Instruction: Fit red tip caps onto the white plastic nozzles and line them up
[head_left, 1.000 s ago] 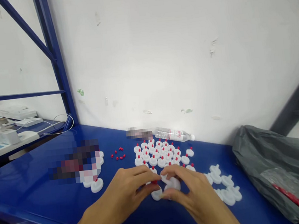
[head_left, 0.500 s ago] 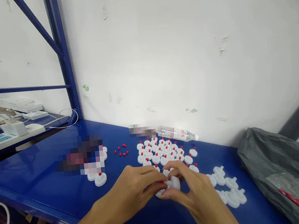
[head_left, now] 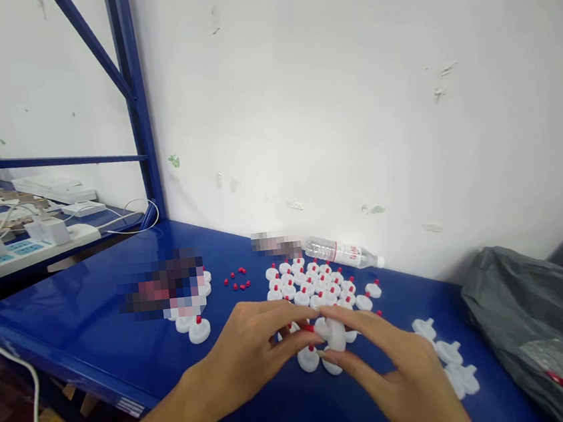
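Note:
My right hand point(head_left: 389, 351) pinches a white round spouted lid point(head_left: 335, 335) by its rim between thumb and fingers, its spout turned left. Between the thumb and fingertips of my left hand point(head_left: 255, 341) is a small red tip cap point(head_left: 309, 327), right at the end of that spout; whether it is seated there I cannot tell. Both hands are closed and held just above the table. Beneath and behind them stand many white lids with red tips point(head_left: 301, 296), some partly hidden by my fingers. One capped lid point(head_left: 308, 360) sits just under my left fingertips.
Loose red tip caps point(head_left: 236, 285) lie left of the cluster. White lids without red tips point(head_left: 450, 352) lie at right, beside a dark plastic bag point(head_left: 519, 320). A clear bottle point(head_left: 343, 252) lies along the wall. More capped lids point(head_left: 199, 330) stand at left on the blue table point(head_left: 98, 337).
The view has turned slightly left. My hands have lifted the lid a little, with its rim now upright and the red cap at its spout more visible. Capped lids beneath have come into sight.

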Available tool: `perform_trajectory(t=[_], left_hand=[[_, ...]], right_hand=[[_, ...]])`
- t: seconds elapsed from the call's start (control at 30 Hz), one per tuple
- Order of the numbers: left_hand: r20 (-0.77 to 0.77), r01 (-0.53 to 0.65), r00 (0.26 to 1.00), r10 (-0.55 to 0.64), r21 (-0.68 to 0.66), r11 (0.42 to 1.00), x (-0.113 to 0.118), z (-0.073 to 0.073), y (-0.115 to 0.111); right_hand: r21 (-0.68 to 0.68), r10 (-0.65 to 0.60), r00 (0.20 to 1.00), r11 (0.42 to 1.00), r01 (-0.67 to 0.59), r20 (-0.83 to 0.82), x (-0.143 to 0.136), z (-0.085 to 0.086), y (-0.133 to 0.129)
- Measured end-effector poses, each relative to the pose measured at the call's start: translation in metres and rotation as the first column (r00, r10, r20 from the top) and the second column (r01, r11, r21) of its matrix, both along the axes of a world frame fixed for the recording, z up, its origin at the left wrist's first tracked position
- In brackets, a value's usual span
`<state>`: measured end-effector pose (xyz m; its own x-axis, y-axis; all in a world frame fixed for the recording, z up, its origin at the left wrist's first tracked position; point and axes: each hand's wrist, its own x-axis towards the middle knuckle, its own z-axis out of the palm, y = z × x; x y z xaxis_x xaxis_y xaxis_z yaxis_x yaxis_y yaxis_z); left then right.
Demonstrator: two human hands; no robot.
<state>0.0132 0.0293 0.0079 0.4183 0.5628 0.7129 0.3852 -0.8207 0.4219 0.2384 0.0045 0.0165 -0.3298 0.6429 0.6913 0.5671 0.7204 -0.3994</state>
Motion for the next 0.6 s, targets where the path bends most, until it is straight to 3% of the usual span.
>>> perform_trajectory(t=[0.13,0.27,0.6], left_hand=[[-0.236,-0.022,0.971,0.028,0.029,0.999,-0.002,0.003,0.001],[-0.395,-0.041,0.919,0.01,-0.07,0.997,-0.002,0.012,-0.007],[-0.419,0.034,0.9,-0.123,-0.214,0.976,-0.005,0.018,-0.013]], right_hand=[[-0.054,-0.017,1.0,0.998,0.017,-0.003,-0.001,0.003,-0.002],[0.044,-0.017,1.0,0.999,0.017,0.004,-0.003,0.006,-0.003],[0.101,0.037,0.999,0.994,-0.038,0.01,-0.003,0.006,-0.004]])
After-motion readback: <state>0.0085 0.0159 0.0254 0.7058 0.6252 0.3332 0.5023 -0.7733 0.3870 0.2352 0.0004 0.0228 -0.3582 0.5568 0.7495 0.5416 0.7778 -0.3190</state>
